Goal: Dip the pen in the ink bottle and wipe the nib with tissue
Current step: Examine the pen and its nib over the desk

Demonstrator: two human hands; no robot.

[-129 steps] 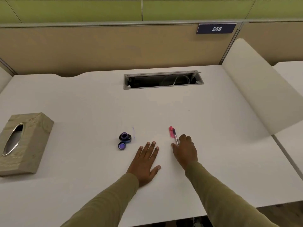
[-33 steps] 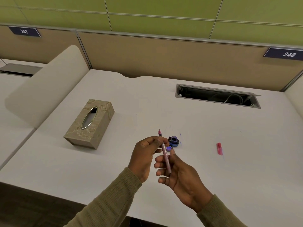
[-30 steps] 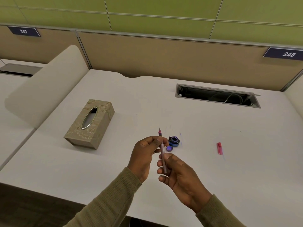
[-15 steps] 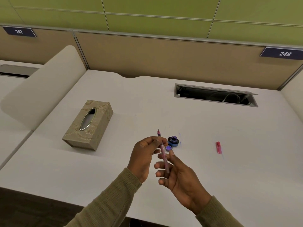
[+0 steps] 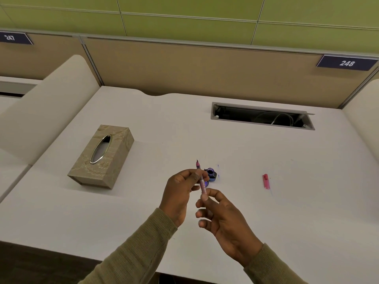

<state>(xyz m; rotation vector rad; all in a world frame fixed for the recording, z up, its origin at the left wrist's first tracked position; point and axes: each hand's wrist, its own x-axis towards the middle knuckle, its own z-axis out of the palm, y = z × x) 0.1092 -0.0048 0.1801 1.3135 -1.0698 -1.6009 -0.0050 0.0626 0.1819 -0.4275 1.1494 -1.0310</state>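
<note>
A slim pink pen (image 5: 201, 181) is held upright above the desk, its dark nib pointing up and away. My left hand (image 5: 180, 193) pinches the upper barrel between thumb and fingers. My right hand (image 5: 223, 220) holds the lower end with its fingertips. Just behind the pen stands a small open blue ink bottle (image 5: 211, 174); its round blue cap (image 5: 205, 183) lies beside it, partly hidden by the pen. A beige tissue box (image 5: 102, 156) with an oval metal opening sits to the left, with no tissue showing.
The pink pen cap (image 5: 266, 181) lies on the white desk (image 5: 287, 201) to the right. An open cable slot (image 5: 262, 116) sits at the back. Curved white dividers (image 5: 47, 107) flank the desk, and the front edge is near my forearms.
Over 4.3 seconds the pen left the desk, lost its cap and came into both hands. In the last second my right fingers shifted slightly on the lower barrel.
</note>
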